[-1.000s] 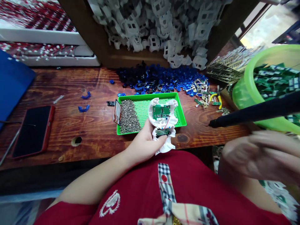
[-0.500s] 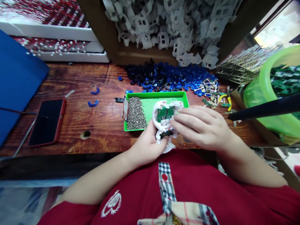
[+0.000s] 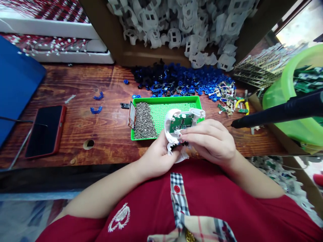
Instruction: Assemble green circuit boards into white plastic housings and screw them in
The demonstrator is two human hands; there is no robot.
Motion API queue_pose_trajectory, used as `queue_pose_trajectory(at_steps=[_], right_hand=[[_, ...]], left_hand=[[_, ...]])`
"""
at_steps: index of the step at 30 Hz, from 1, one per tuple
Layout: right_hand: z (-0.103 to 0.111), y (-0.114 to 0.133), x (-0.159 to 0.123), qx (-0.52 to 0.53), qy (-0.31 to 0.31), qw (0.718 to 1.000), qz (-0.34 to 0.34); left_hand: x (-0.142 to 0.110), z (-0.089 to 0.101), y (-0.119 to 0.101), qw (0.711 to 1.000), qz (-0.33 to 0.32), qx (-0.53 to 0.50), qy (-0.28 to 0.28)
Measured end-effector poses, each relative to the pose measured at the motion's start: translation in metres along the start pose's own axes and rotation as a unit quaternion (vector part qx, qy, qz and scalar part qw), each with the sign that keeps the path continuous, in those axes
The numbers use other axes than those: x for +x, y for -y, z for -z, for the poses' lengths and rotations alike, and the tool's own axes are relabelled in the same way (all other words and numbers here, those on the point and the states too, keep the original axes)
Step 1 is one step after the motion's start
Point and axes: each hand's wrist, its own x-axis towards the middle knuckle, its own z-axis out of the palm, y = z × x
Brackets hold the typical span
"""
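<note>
My left hand (image 3: 158,154) is closed around the lower left side of a white plastic housing (image 3: 168,124), tilted up over the front of the green tray. A green circuit board (image 3: 182,122) lies inside the housing. My right hand (image 3: 212,139) has its fingers bent against the housing's lower right part, below the board; its fingertips are partly hidden, and whether they pinch a small part I cannot make out. Black and white pieces hang beneath the housing, mostly covered by my hands. Behind it, the green tray (image 3: 166,99) holds a heap of small screws (image 3: 144,122).
Blue and black plastic parts (image 3: 176,80) are piled behind the tray, before a box of white shells (image 3: 174,37). A dark powered screwdriver (image 3: 275,111) juts in from the right, near a green bucket (image 3: 270,97) and yellow-handled pliers (image 3: 247,107). A phone (image 3: 44,131) lies left.
My right hand has moved down from the housing's upper right edge to its lower part, uncovering more of the circuit board. The screwdriver tip has shifted left in view.
</note>
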Motion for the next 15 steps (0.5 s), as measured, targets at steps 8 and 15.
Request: queue_pose_trajectory(at_steps=[8, 15], right_hand=[[0.0027, -0.0018, 0.0006, 0.014, 0.000, 1.000, -0.009], [-0.0021, -0.0014, -0.0062, -0.020, -0.012, 0.999, -0.022]], left_hand=[[0.0016, 0.0005, 0.0005, 1.000, -0.008, 0.028, -0.003], [0.0015, -0.0005, 0.0011, 0.998, -0.020, 0.064, -0.005]])
